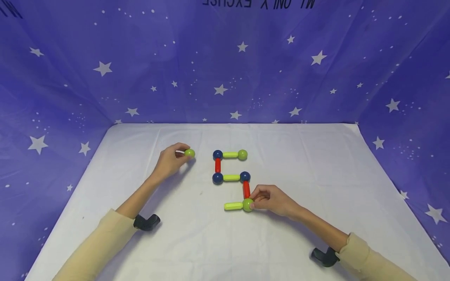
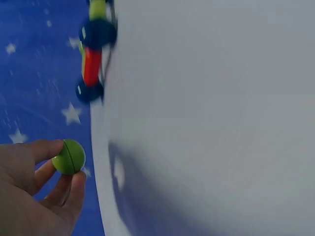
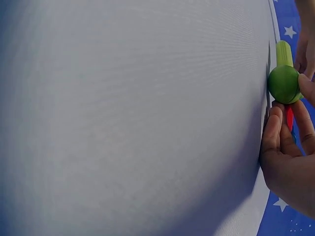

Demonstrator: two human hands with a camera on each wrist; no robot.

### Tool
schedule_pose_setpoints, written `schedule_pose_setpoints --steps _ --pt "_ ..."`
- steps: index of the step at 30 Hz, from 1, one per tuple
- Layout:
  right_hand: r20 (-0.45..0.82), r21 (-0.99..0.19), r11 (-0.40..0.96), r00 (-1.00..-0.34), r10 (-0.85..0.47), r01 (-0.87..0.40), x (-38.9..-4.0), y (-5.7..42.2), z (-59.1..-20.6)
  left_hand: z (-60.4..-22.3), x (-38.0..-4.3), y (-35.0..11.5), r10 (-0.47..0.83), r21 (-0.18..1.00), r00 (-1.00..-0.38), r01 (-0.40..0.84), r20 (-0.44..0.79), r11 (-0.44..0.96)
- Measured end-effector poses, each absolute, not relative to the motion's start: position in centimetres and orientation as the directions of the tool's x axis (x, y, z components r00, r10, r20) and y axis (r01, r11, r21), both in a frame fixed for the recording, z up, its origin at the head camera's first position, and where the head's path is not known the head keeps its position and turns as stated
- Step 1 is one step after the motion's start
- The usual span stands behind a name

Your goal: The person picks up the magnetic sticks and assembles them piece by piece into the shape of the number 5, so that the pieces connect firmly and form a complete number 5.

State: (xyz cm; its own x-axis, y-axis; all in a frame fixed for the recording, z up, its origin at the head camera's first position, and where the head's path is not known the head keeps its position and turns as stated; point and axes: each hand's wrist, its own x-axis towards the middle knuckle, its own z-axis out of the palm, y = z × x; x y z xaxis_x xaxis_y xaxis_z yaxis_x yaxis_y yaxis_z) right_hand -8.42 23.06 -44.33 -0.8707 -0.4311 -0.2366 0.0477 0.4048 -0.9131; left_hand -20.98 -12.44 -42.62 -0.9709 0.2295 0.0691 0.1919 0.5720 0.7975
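Note:
My left hand [image 1: 169,162] pinches a loose green ball [image 1: 190,153] between thumb and fingers, left of a chain of balls and rods. A seam line crosses that ball [image 2: 69,157] in the left wrist view. My right hand [image 1: 275,201] grips another green ball [image 1: 247,205] at the chain's near end. From this ball a yellow-green rod [image 1: 233,206] points left, and a red rod [image 1: 246,189] runs back to a blue ball [image 1: 245,176]. In the right wrist view, fingers and thumb are around the gripped ball [image 3: 284,84].
Further along lie a yellow-green rod [image 1: 231,177], two blue balls [image 1: 218,178] joined by a red rod [image 1: 218,165], and a far yellow-green rod [image 1: 230,155] ending in a green ball [image 1: 242,154]. White cloth [image 1: 175,242] covers the table. Blue starry curtains [image 1: 197,70] surround it.

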Motion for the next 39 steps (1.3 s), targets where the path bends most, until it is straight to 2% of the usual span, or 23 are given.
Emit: schedule_pose_setpoints --steps 10,18,27,39 --pt "-0.236 -0.917 0.395 -0.872 -0.429 0.054 -8.3 23.2 -44.3 -42.8 -14.8 -10.1 0.385 0.844 -0.923 0.200 -0.008 0.497" --pt "-0.235 -0.921 0.384 -0.872 -0.430 0.059 -8.3 23.2 -44.4 -44.3 -11.7 -8.6 0.521 0.910 -0.851 0.168 -0.061 0.380" --pt "-0.231 -0.922 0.383 -0.877 -0.422 0.058 -8.4 23.2 -44.5 -45.8 -10.2 -7.7 0.571 0.890 -0.821 0.247 -0.018 0.384" --pt "-0.236 -0.902 0.430 -0.881 -0.409 0.042 -8.4 23.3 -44.4 -45.2 -10.6 -8.2 0.596 0.877 -0.803 0.291 0.005 0.383"
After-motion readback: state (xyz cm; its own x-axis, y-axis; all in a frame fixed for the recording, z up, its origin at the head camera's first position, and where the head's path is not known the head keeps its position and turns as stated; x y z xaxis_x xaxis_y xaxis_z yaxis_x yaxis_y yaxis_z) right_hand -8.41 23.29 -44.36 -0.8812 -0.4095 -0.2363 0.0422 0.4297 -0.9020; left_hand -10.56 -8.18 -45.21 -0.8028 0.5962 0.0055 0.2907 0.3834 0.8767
